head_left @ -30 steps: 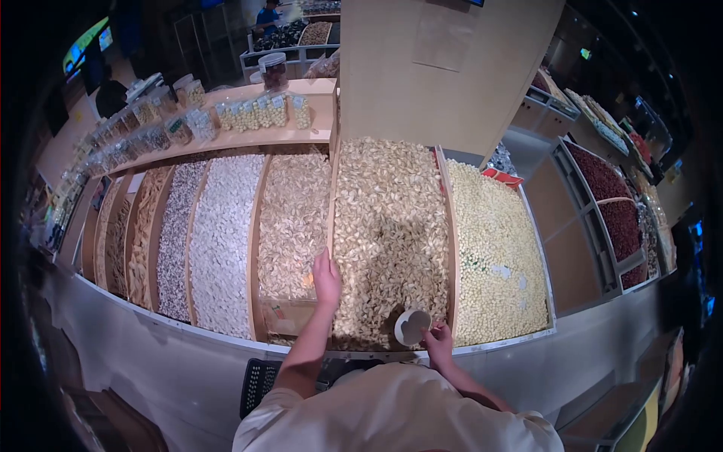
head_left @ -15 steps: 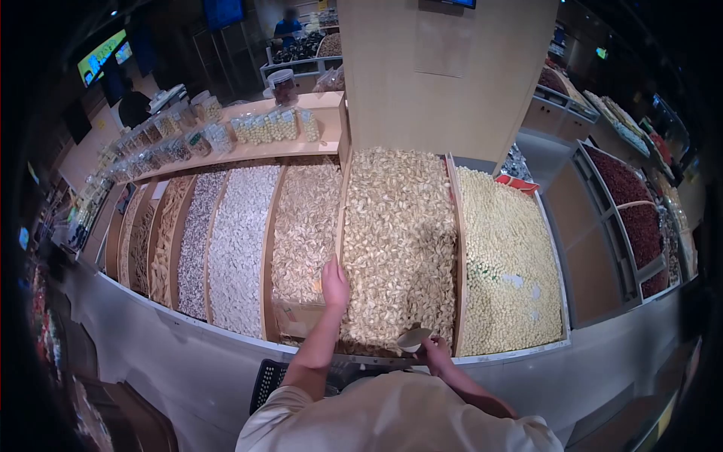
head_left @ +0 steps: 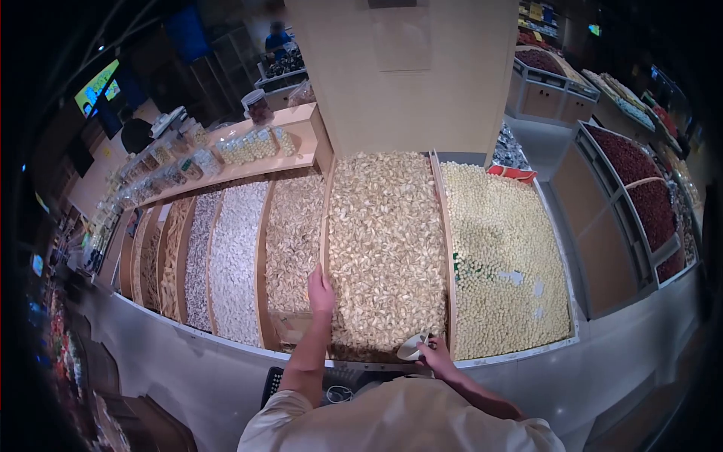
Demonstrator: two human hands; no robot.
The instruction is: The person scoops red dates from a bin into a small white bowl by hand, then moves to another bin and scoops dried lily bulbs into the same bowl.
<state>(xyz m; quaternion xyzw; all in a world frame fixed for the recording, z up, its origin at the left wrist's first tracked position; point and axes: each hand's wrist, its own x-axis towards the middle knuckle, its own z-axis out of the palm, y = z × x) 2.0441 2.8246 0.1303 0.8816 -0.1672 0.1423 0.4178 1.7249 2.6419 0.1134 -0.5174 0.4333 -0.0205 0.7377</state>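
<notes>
Lower centre of frame: right hand (head_left: 438, 357) closed round the handle of a small pale scoop (head_left: 413, 348), tilted at the near edge of the nut bin (head_left: 384, 241); load inside not visible; scooping looks barely begun. Left hand (head_left: 320, 290) lies open, fingers stretched along the wooden divider (head_left: 325, 218). Nuts beige, oblong, loose and dry-looking; right-hand bin (head_left: 504, 264) rounder, yellower; counter (head_left: 520, 354) edge smooth and grey.

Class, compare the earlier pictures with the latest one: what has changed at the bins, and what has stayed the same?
The right hand has lowered the scoop and tipped its mouth from facing up to down towards the nuts. The left hand stays on the wooden divider; the scoop is still held.
</notes>
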